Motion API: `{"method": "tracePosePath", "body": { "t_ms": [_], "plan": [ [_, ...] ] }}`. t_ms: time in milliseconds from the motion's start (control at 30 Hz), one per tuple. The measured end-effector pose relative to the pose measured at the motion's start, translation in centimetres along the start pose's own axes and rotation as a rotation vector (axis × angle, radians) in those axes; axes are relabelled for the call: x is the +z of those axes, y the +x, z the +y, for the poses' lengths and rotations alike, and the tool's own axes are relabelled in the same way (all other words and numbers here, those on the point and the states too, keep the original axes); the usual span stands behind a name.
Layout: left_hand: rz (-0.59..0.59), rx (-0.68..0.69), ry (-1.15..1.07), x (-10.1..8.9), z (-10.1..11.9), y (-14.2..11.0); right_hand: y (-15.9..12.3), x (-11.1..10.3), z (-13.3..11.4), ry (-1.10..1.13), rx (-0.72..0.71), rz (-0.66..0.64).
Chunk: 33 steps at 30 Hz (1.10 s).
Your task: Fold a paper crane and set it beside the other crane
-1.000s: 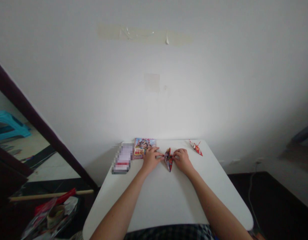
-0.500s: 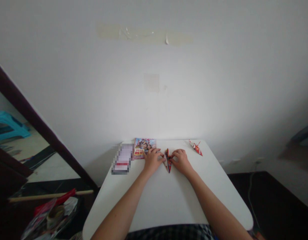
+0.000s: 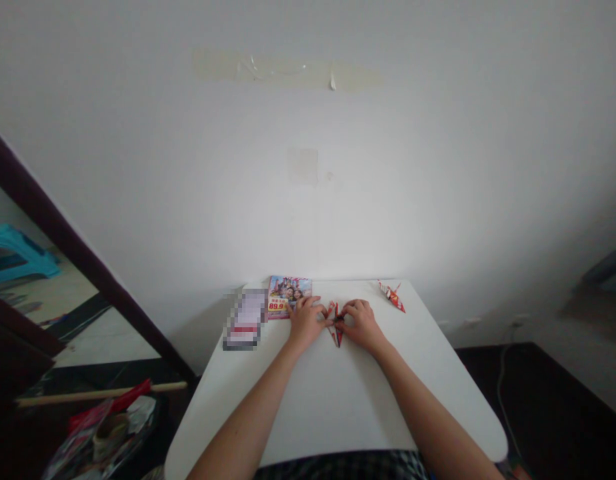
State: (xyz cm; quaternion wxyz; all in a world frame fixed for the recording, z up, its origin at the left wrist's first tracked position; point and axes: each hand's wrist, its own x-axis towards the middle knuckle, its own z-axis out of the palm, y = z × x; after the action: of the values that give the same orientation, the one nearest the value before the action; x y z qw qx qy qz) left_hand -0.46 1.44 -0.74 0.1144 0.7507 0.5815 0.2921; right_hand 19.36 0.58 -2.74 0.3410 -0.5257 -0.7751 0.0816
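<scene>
Between my hands, over the white table (image 3: 333, 400), is a small piece of folded printed paper (image 3: 335, 333), narrow and pointed at both ends, red, white and dark. My left hand (image 3: 307, 321) pinches its left side with thumb and forefinger. From the right, the fingers of my right hand (image 3: 361, 321) are closed on its other side. My fingertips cover the middle of the paper. A folded paper crane (image 3: 392, 295), red and white, lies near the table's far right corner, apart from my right hand.
A printed flyer (image 3: 281, 295) lies at the back left, beyond my left hand. Left of it is a phone-like object (image 3: 245, 319), blurred by pixelation. The wall (image 3: 313, 220) stands behind the table. A clear bag of things (image 3: 108, 433) sits at the lower left.
The folded paper has changed shape between my fingers: it lies flatter, and more of its pale, reddish surface shows. Both hands stay in nearly the same place.
</scene>
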Motion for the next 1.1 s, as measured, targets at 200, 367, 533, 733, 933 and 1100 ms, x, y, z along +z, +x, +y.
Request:
{"method": "tracePosePath", "body": {
  "t_ms": [200,367,533,733,933,1100],
  "plan": [
    [-0.112,-0.031,0.014,-1.6,-0.2,0.3,0.1,-0.2,-0.3,-0.019,0.063,-0.046],
    [-0.137,-0.049,0.045,-2.1,0.0,0.2,0.1,-0.3,-0.5,-0.032,0.083,-0.064],
    [-0.120,-0.049,0.056,-2.0,0.6,-0.1,0.2,-0.5,-0.7,-0.041,0.084,-0.064],
    [-0.110,-0.045,0.045,-1.6,0.6,-0.1,0.1,-0.5,-0.7,-0.051,0.081,-0.064],
    [-0.115,-0.025,0.052,-1.5,0.4,0.0,0.2,-0.3,0.1,-0.021,0.068,-0.047],
    [-0.085,-0.033,0.061,-1.9,1.0,-0.2,0.5,-0.1,1.0,0.039,0.052,-0.018]
  ]
}}
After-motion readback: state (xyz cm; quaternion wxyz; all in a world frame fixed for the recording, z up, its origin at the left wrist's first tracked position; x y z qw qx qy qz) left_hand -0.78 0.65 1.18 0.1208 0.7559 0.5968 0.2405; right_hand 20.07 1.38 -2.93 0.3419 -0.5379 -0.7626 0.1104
